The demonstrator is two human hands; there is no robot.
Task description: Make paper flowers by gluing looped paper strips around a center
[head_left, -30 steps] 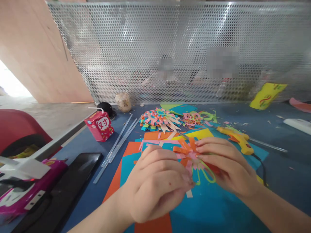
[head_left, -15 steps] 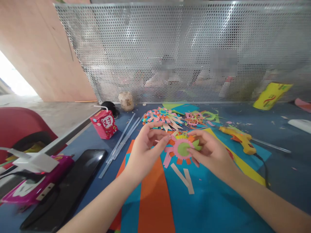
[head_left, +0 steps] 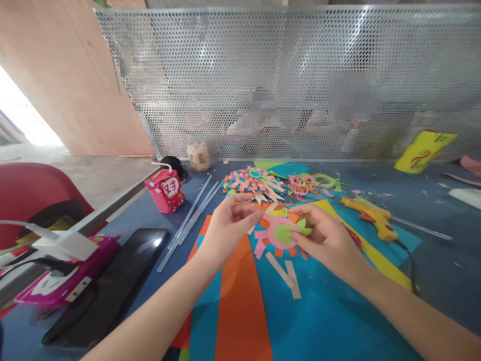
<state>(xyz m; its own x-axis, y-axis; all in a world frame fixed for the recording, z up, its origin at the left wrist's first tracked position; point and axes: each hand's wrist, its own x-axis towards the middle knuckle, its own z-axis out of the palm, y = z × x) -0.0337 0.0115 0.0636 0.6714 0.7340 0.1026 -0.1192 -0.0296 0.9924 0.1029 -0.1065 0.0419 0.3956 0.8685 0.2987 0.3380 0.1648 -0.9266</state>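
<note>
My right hand (head_left: 326, 235) pinches a paper flower (head_left: 281, 234) by its right side, thumb on the light green centre. The flower has a pink disc ringed with orange and pink tabs, yellow at the top and green pointed petals on the right. My left hand (head_left: 232, 223) is closed, thumb and forefinger pinched at a small pink tab on the flower's upper left edge. Two pale paper strips (head_left: 280, 271) lie below on blue paper (head_left: 311, 321), beside an orange sheet (head_left: 242, 306). Behind my hands is a layered pile of fringed paper flowers (head_left: 251, 180).
A yellow glue gun (head_left: 376, 218) lies right, with its cord. Left are clear glue sticks (head_left: 191, 218), a red drink carton (head_left: 165, 190), a black phone (head_left: 108, 288) and a purple power strip (head_left: 71, 286). Paper scraps (head_left: 300, 184) and a perforated metal screen (head_left: 263, 60) are behind.
The camera view has shifted slightly, so the table things appear a little further right. Both hands stay at the paper flower, with only slight finger movement.
</note>
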